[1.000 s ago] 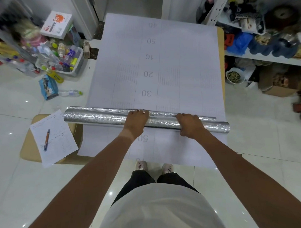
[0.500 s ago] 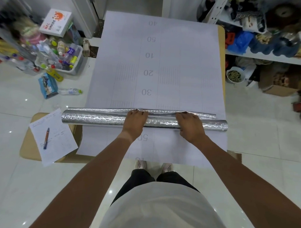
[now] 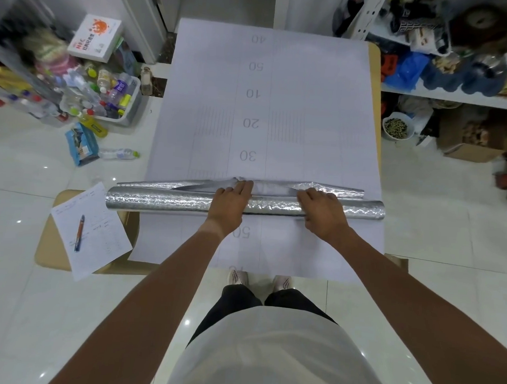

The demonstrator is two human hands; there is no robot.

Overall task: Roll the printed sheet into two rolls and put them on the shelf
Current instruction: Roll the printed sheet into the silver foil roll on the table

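The white printed sheet (image 3: pixel 307 107), marked with upside-down numbers, lies flat along the table. Across it lies a thick silver embossed roll (image 3: pixel 160 201). Just beyond that roll is a thinner, flattened silver strip (image 3: pixel 338 191), puckered upward at its middle. My left hand (image 3: pixel 229 202) rests on the roll's middle, its straight fingers reaching over to the puckered edge. My right hand (image 3: pixel 322 210) lies on the roll a little to the right, fingers bent over its top. The shelf (image 3: pixel 451 94) stands at the right, crowded with items.
A paper with a pen (image 3: pixel 80 233) lies on a cardboard box (image 3: pixel 47 248) at the left. A bin of bottles (image 3: pixel 106 100) and loose bottles sit on the floor at left. A bowl (image 3: pixel 396 129) and a carton (image 3: pixel 472 142) sit under the shelf. My feet are at the table's near end.
The far silver strip has lifted and puckered at its middle. My left fingers have stretched forward onto it. The thick roll has barely moved.
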